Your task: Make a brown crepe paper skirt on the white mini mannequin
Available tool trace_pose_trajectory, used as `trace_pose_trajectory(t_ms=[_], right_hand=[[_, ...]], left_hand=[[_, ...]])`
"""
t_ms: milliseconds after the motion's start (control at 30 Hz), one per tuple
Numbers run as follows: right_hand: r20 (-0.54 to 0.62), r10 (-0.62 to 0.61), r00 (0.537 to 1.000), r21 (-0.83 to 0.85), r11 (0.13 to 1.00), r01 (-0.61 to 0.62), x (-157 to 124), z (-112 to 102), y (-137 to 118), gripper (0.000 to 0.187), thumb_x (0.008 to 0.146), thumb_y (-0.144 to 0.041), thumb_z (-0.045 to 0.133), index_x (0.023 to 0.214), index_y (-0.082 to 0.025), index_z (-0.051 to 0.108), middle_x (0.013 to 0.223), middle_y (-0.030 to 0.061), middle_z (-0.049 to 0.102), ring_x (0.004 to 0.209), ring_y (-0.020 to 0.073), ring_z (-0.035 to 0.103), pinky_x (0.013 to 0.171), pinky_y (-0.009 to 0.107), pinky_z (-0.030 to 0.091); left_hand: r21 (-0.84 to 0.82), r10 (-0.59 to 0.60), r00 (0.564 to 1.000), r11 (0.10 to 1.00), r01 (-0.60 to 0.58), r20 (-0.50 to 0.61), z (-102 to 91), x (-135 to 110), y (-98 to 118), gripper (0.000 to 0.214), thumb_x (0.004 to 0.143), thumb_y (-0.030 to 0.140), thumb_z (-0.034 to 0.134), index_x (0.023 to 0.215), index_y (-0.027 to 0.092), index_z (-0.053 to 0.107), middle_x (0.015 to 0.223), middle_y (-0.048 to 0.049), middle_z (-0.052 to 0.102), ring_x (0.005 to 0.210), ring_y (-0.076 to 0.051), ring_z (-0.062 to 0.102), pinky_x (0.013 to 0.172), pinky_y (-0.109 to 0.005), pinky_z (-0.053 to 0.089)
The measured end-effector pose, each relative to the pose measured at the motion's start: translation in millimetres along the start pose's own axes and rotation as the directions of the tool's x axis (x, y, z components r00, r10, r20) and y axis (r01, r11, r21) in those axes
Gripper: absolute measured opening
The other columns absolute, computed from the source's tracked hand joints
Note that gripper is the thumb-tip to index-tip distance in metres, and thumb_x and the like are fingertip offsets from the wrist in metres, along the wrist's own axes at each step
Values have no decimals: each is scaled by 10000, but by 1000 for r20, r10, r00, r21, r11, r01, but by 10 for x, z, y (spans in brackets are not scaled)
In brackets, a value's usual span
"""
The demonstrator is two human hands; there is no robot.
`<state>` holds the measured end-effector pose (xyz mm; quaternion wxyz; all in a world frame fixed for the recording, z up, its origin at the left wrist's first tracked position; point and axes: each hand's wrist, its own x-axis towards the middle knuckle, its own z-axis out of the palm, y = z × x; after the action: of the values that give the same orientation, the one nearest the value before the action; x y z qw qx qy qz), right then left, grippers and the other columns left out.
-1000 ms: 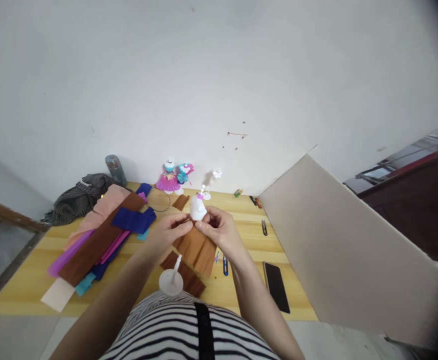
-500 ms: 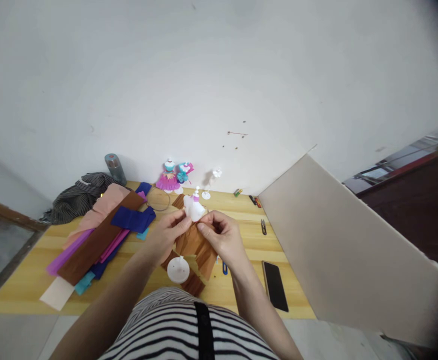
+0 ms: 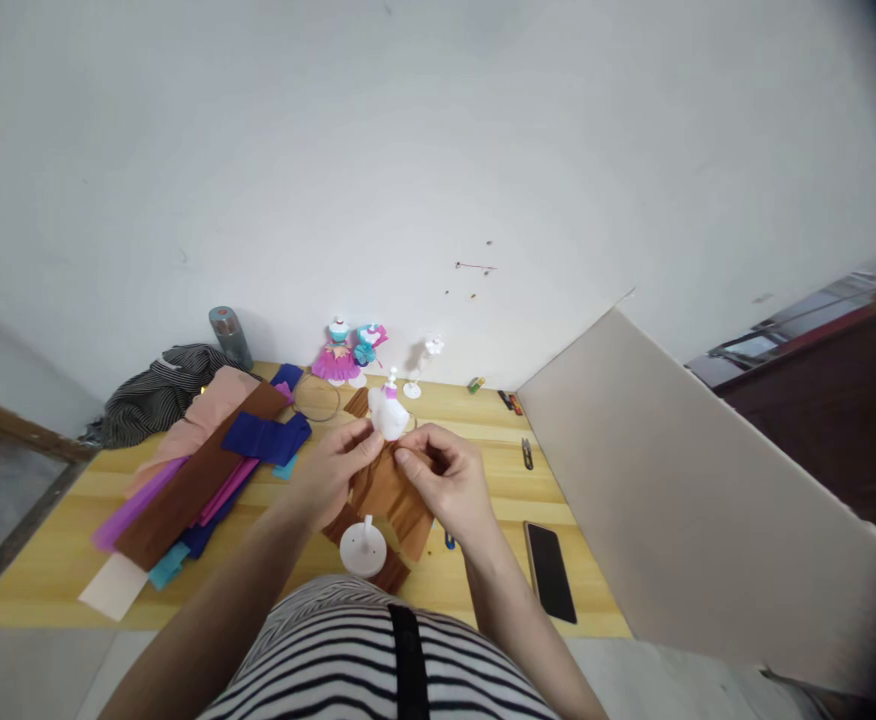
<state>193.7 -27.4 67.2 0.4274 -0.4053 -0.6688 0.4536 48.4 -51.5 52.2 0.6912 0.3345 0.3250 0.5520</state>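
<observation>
- I see a white wall (image 3: 333,180).
- Wooden table (image 3: 498,425) against it.
- Brown paper (image 3: 393,495): could tear if I tug.
- Right hand (image 3: 449,470) pinching it; left hand (image 3: 340,465) pinching under the white doll (image 3: 389,415).
- The doll: between both hands.

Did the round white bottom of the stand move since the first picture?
Yes, to the right: the round white base is now nearer the phone, which stayed put.
</observation>
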Motion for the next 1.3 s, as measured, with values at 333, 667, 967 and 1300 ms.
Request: trace_pose_trajectory(t_ms=[333, 667, 967, 1300], right_hand=[[-13, 38, 999, 7, 999, -38, 35, -17, -9, 155, 705, -282, 613, 637, -168, 533, 556, -33, 467, 504, 85, 369, 484, 221, 300], [17, 75, 997, -9, 997, -75, 30, -45, -2, 144, 708, -291, 621, 666, -163, 568, 560, -30, 469, 507, 92, 383, 486, 223, 311], [36, 54, 998, -1, 999, -54, 0, -33, -82, 141, 706, -281, 619, 654, -155, 582, 576, -16, 509, 515, 95, 408, 502, 223, 349], [-1, 10, 1000, 16, 1000, -10, 18, -15, -84, 145, 695, -263, 638, 641, -178, 534, 571, -29, 494, 514, 94, 404, 500, 223, 329]], left_hand=[[0, -18, 1000, 1000, 18, 24, -6, 0, 15, 325, 773, 335, 683, 1065, 192, 697, 1026, -74, 713, 1035, -263, 622, 888, -349, 453], [5, -14, 1000, 1000, 14, -21, -38, 0, 25, 323, 759, 343, 694, 1033, 173, 707, 981, -77, 726, 993, -260, 638, 873, -345, 462], [13, -2, 1000, 1000, 2, 8, -41, 7, 23, 339, 762, 338, 691, 1054, 167, 700, 986, -79, 721, 1015, -270, 627, 887, -354, 454], [27, 2, 1000, 1000, -3, 26, -37, -8, 25, 353, 765, 334, 689, 1083, 182, 694, 1024, -76, 715, 1039, -270, 618, 915, -356, 435]])
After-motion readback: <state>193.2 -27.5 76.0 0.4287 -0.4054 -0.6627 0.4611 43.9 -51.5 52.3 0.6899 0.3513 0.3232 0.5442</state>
